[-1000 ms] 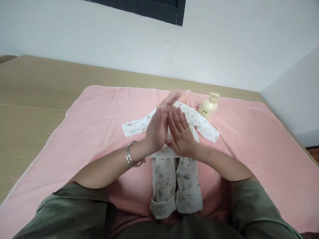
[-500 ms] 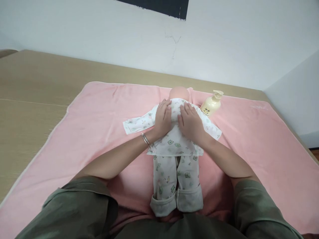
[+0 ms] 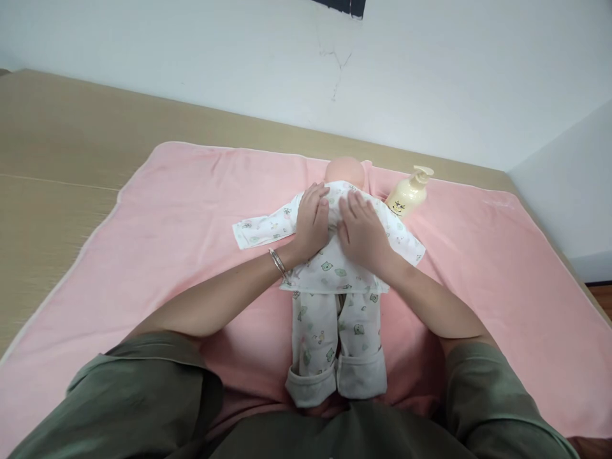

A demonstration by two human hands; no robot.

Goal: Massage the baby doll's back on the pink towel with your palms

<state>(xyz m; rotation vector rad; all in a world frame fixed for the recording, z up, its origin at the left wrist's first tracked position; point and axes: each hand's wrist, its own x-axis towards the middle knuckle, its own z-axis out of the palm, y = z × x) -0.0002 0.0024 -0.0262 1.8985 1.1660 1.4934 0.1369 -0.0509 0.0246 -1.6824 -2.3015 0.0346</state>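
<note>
Left hand (image 3: 312,222) and right hand (image 3: 364,233) lie flat, fingers spread and gripping nothing, on the upper back of a clothed doll (image 3: 337,280) lying mid-blanket (image 3: 182,217), lotion bottle (image 3: 409,193) to its far right.

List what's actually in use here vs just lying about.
In use:
left hand, flat on the doll's upper back
right hand, flat beside it
baby doll, lying in printed pyjamas
pink towel, under the doll

Lying about:
pump bottle, untouched, right of the doll's head
tan surface under the towel
</note>
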